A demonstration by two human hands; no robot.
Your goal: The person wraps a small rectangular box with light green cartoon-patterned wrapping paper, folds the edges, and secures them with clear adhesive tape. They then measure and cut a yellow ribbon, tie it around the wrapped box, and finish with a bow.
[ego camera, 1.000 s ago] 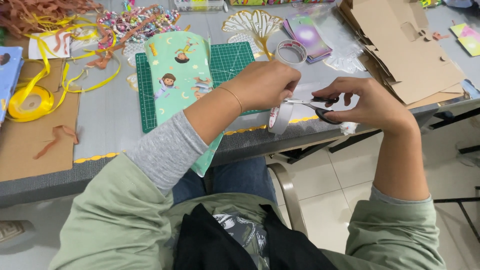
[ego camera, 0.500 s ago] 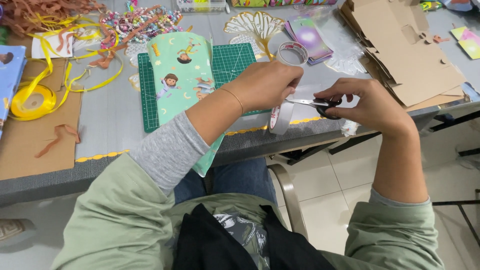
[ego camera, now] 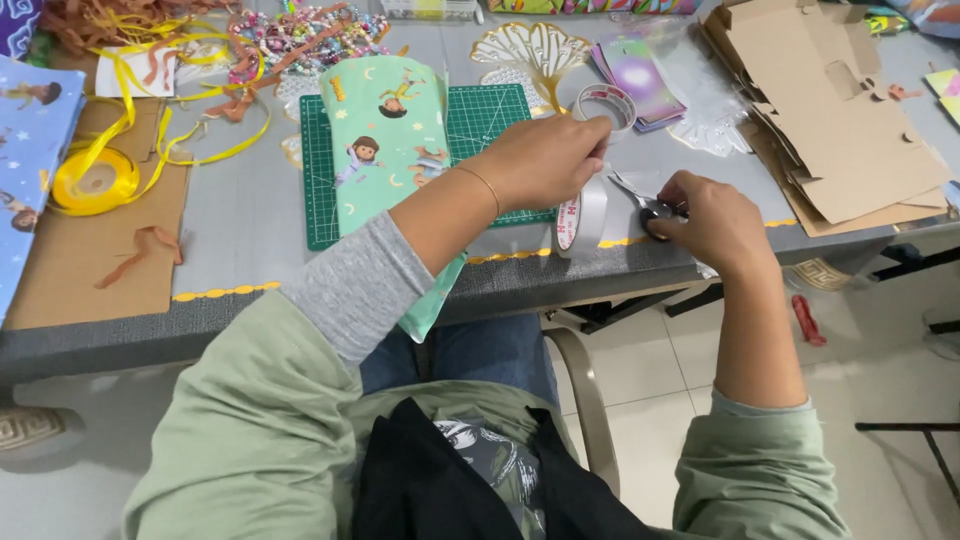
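**A:** At the near edge of the grey counter (ego camera: 250, 215), what are the hands doing?

**B:** The left hand (ego camera: 545, 160) is closed, pinching a strip of clear tape pulled up from the white-cored roll of clear adhesive tape (ego camera: 580, 218), which hangs just below it. The right hand (ego camera: 715, 222) is curled around small black-handled scissors (ego camera: 645, 200), the blades pointing toward the strip.

**A:** So which step is this?

**B:** It looks like the cut: the tape is drawn taut and the blades are at it, though whether they have bitten cannot be told. The next move would call for a steady pull and a clean snip.

**A:** And around them?

**B:** Just left lies a green paper bag printed with cartoon children (ego camera: 395, 150) on a dark green gridded cutting mat (ego camera: 490, 115); a second tape roll (ego camera: 607, 103) beyond; flattened brown cardboard (ego camera: 830, 130) to the right; yellow satin ribbon (ego camera: 95, 180) well to the left.
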